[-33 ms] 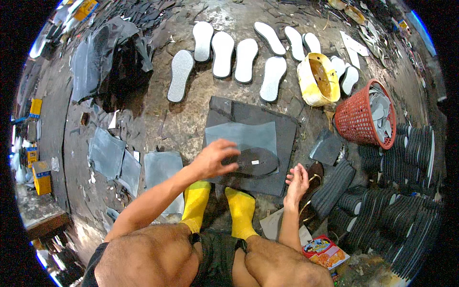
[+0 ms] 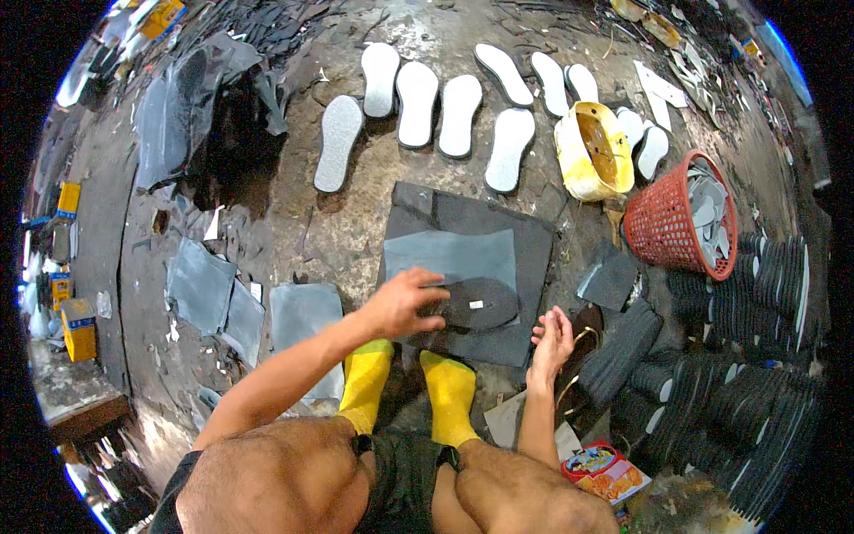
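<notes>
My left hand [image 2: 407, 301] hovers at the left end of a dark sole-shaped piece [image 2: 485, 305] that carries a small white label. Its fingers are curved and apart, with nothing seen between them. Under the sole lies a blue-grey sheet [image 2: 454, 251], itself on a larger black mat [image 2: 535, 267]. My right hand [image 2: 553, 345] is held palm inward just off the mat's right edge. The fingers there are loosely bent and apart, and no object shows in them. Beside it, a dark brown object [image 2: 583, 331] is partly hidden.
Several white soles [image 2: 416, 105] lie beyond the mat, near a yellow container [image 2: 574, 171]. At right stand a red basket [image 2: 658, 222] of grey pieces and stacks of black soles [image 2: 694, 409]. Grey sheets [image 2: 305, 311] lie at left. My feet in yellow socks [image 2: 449, 396] are close to the mat.
</notes>
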Demonstrator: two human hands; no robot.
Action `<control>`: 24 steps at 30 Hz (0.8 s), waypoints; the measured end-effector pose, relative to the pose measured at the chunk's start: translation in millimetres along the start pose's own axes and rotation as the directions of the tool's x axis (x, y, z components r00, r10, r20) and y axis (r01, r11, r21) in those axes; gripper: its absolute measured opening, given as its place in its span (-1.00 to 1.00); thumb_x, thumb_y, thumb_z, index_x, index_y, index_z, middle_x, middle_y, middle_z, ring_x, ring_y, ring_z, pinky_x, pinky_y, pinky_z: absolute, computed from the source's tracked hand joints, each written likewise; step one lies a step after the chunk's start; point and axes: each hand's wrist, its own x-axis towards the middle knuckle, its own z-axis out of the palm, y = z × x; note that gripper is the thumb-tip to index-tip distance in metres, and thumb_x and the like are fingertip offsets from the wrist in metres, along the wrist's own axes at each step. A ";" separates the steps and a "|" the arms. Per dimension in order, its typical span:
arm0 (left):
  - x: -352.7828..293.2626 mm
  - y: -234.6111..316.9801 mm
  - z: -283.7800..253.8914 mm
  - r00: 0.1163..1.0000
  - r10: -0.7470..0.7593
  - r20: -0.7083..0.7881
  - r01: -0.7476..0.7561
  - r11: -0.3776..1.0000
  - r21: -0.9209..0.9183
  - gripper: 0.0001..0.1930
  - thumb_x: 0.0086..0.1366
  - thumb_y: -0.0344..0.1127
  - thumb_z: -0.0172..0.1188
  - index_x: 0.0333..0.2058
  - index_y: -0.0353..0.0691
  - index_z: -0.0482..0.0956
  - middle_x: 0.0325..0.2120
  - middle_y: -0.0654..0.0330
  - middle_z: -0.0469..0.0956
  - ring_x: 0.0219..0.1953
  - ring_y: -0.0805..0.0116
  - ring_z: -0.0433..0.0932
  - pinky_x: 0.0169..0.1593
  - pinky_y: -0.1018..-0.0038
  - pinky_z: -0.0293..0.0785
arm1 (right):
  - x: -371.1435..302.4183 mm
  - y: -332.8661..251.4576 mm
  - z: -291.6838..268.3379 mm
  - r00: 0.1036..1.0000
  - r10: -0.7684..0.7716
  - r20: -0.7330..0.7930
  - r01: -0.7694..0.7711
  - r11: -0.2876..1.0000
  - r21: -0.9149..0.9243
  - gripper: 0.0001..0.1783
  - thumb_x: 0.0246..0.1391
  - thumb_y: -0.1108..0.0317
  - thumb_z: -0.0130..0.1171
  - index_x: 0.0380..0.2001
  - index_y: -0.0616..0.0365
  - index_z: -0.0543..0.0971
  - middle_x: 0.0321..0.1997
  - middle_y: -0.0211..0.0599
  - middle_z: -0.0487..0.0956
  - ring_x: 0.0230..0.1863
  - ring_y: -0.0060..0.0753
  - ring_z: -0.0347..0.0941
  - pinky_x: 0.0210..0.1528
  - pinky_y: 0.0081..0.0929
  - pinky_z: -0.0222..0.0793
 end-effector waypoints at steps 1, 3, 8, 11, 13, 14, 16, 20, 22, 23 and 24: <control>-2.6 0.2 4.1 0.999 0.018 0.050 -0.021 0.998 0.057 -0.52 0.10 -0.19 0.41 0.01 -0.19 0.62 0.14 -0.05 0.48 0.13 -0.07 0.46 0.21 0.13 0.44 | -1.6 2.6 3.3 0.999 -0.032 0.010 0.032 0.999 0.015 -0.62 0.34 0.21 0.18 0.14 0.12 0.56 -0.20 -0.42 0.63 -0.33 -0.66 0.48 -0.33 -0.64 0.39; -8.6 -0.8 10.3 0.980 -0.005 0.197 -0.025 0.988 0.151 -0.48 0.11 -0.13 0.41 0.05 -0.15 0.63 0.21 -0.05 0.43 0.18 -0.14 0.43 0.20 0.08 0.46 | -2.2 6.1 9.8 0.999 -0.053 -0.007 0.053 0.998 0.019 -0.62 0.34 0.22 0.18 0.14 0.13 0.56 -0.21 -0.43 0.63 -0.34 -0.66 0.49 -0.32 -0.64 0.39; -24.1 -0.6 -8.5 0.974 -0.104 0.201 0.086 0.992 0.094 -0.51 0.08 -0.17 0.38 0.01 -0.17 0.64 0.14 -0.02 0.50 0.14 -0.09 0.47 0.21 0.10 0.46 | 3.1 4.0 -2.7 0.988 -0.151 0.043 0.150 0.988 0.022 -0.62 0.33 0.25 0.19 0.14 0.13 0.56 -0.22 -0.42 0.64 -0.35 -0.65 0.49 -0.32 -0.66 0.37; -26.9 0.9 -46.0 0.967 -0.207 0.148 0.229 0.962 -0.151 -0.50 0.07 -0.16 0.34 0.01 -0.19 0.62 -0.04 0.04 0.64 0.03 0.08 0.58 0.19 0.19 0.49 | 4.0 -10.7 -13.2 0.984 -0.180 -0.007 0.180 0.984 -0.004 -0.64 0.33 0.28 0.19 0.13 0.13 0.56 -0.24 -0.44 0.64 -0.36 -0.68 0.48 -0.32 -0.66 0.36; -22.9 5.3 -68.3 0.806 -0.487 0.337 0.555 0.422 -0.717 -0.47 0.15 -0.18 0.24 0.10 -0.24 0.55 -0.04 0.11 0.65 -0.04 0.22 0.64 0.16 0.28 0.52 | -3.7 -27.4 -8.2 0.994 -0.098 -0.042 0.096 0.994 -0.055 -0.53 0.34 0.17 0.18 0.23 0.11 0.49 -0.07 -0.34 0.65 -0.17 -0.56 0.53 -0.16 -0.57 0.41; -21.0 6.8 -81.4 0.715 -0.512 0.476 0.558 0.007 -0.830 -0.46 0.19 -0.17 0.19 0.14 -0.25 0.53 -0.03 0.13 0.65 -0.04 0.26 0.65 0.15 0.29 0.53 | -10.8 -37.6 -2.1 0.990 -0.076 0.122 0.069 0.996 0.056 -0.46 0.30 0.12 0.21 0.27 0.09 0.46 0.00 -0.31 0.63 -0.08 -0.50 0.52 -0.07 -0.53 0.40; -10.3 24.3 -83.6 0.825 -0.394 0.406 0.180 -0.499 -0.848 -0.45 0.27 -0.07 0.04 0.15 -0.27 0.51 0.02 0.02 0.64 -0.04 0.14 0.67 0.16 0.18 0.55 | -28.4 -61.7 20.9 0.937 -0.003 0.348 -0.075 0.975 0.211 -0.31 0.23 0.02 0.28 0.33 0.06 0.40 0.15 -0.26 0.58 0.11 -0.40 0.49 0.10 -0.45 0.37; 13.0 53.6 -96.7 0.899 -0.239 0.367 0.091 -0.717 -0.691 -0.38 0.40 0.08 0.00 0.26 -0.23 0.42 0.15 0.06 0.57 0.05 0.12 0.64 0.18 0.15 0.55 | -69.1 -117.1 57.3 0.731 -0.133 0.670 -0.226 0.878 0.422 -0.30 0.09 0.19 0.43 0.25 0.17 0.43 0.18 -0.28 0.57 0.20 -0.35 0.46 0.28 -0.33 0.32; 17.4 72.5 -101.2 0.825 -0.416 0.383 0.086 -0.577 -0.812 -0.35 0.44 0.18 -0.03 0.23 -0.26 0.45 0.10 0.05 0.60 0.03 0.12 0.65 0.15 0.17 0.57 | -76.3 -143.5 66.6 0.739 -0.213 0.640 0.004 0.950 0.312 -0.36 0.00 0.40 0.48 0.16 0.21 0.49 0.10 -0.30 0.61 0.10 -0.36 0.53 0.22 -0.34 0.39; 21.4 78.0 -104.6 0.849 -0.419 0.321 0.079 -0.500 -0.862 -0.40 0.47 0.13 0.04 0.16 -0.31 0.51 0.04 0.07 0.64 0.02 0.19 0.66 0.13 0.24 0.59 | -78.8 -154.1 68.8 0.791 -0.181 0.585 -0.013 0.950 0.312 -0.41 -0.11 0.62 0.47 0.06 0.22 0.55 -0.01 -0.33 0.66 -0.05 -0.39 0.60 0.10 -0.42 0.48; 23.6 82.3 -108.9 0.813 -0.488 0.318 0.158 -0.341 -0.927 -0.45 0.46 0.04 0.08 0.17 -0.32 0.50 0.04 0.07 0.64 0.03 0.22 0.65 0.13 0.25 0.59 | -79.1 -162.8 69.9 0.812 -0.161 0.561 0.008 0.964 0.265 -0.42 -0.10 0.61 0.47 0.05 0.22 0.55 -0.02 -0.32 0.66 -0.06 -0.39 0.60 0.09 -0.42 0.49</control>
